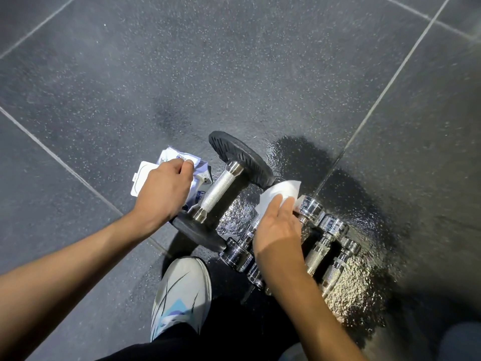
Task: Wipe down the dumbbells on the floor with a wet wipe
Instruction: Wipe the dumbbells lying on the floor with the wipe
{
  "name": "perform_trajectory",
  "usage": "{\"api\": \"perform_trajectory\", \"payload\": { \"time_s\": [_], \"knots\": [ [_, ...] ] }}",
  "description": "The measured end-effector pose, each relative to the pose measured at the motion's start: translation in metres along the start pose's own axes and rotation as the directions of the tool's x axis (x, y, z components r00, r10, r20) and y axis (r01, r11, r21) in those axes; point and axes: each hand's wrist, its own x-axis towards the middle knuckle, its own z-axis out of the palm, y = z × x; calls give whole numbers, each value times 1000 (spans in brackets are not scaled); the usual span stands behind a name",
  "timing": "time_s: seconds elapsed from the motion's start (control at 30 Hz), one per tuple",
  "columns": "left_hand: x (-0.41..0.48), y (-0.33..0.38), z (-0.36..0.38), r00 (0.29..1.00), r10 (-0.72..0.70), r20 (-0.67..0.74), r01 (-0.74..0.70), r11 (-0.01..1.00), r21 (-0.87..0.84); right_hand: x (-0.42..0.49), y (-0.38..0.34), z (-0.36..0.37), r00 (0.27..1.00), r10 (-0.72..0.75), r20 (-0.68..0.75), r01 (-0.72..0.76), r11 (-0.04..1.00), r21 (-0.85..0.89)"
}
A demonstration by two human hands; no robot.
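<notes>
White wet wipe freshly gripped by the right hand; left hand fingers clutch the pack. Next, probably, firm strokes along the chrome dumbbells.

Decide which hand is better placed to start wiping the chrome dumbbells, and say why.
Right. The right hand holds the wet wipe just above the chrome dumbbells; the left hand grips the wipes packet.

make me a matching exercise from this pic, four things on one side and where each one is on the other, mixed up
1 wet wipe
2 wipe pack
3 black dumbbell
4 white shoe

a under the left hand
b between the wipe pack and the chrome dumbbells
c held by the right hand
d bottom centre of the picture

Pairs: 1-c, 2-a, 3-b, 4-d
</notes>
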Motion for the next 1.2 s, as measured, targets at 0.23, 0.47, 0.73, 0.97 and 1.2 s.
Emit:
{"api": "perform_trajectory", "payload": {
  "time_s": [0.23,0.47,0.73,0.97,1.2],
  "knots": [
    [0,1,0,1000,-19,1,19,1000,0,14,0,-27,998,21,-65,-13,993,120],
    [0,0,0,1000,-26,-3,26,1000,1,7,-7,-16,999,25,-30,-21,990,143],
    [-1,1,0,1000,-17,-4,17,1000,-10,19,4,-22,987,20,-158,-20,1000,3],
    [-1,1,0,1000,-12,-6,12,1000,6,-1,-5,-1,998,-14,-65,3,986,-164],
    [0,0,1,1000,-13,-4,13,1000,1,-9,-2,5,999,5,-32,-5,1000,0]
  ]
}}
